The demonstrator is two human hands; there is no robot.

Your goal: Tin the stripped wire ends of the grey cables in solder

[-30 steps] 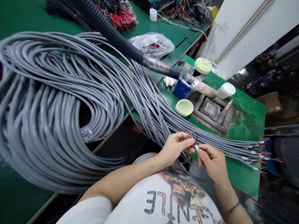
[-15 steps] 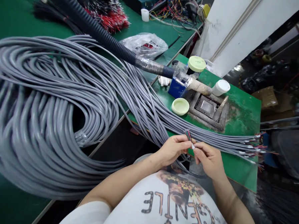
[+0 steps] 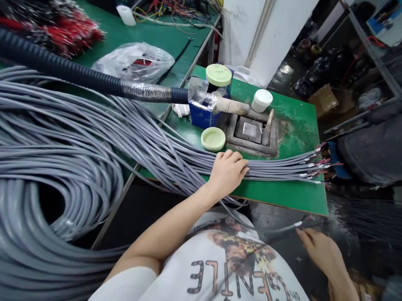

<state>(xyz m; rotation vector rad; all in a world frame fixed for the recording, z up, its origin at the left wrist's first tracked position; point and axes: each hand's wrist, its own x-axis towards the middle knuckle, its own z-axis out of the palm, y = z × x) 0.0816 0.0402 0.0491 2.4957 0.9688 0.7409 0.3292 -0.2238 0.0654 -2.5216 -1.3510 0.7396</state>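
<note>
Hands are split up here: the left hand (image 3: 227, 173) is lying on top of the gray cable bundle (image 3: 183, 161) at the bench edge, fingers loosely spread and curled a bit, not pinching anything I can see. The right hand (image 3: 320, 251) is down low past the bench's front edge, fingers stretched out just beside a loose cable end (image 3: 300, 224) with a white tip, and I honestly can't tell if it's gripping that. Going left to right, a huge coil of gray cable (image 3: 33, 204) fills the left side, with a bunch of red and black wires (image 3: 55, 37) behind it and a black corrugated conduit (image 3: 57, 69) lying across the top. Next is a crumpled plastic bag (image 3: 134, 62), then a blue box (image 3: 201, 112) wrapped in clear plastic, with a pale green lid (image 3: 213, 139) just in front. Past that sit a square metal pot (image 3: 249, 129) in a grimy block and a white cup (image 3: 261, 100), all on the green bench (image 3: 293, 195). The bundle runs across the bench and finishes in stripped ends with colored wires (image 3: 316, 168) at the right edge.
</note>
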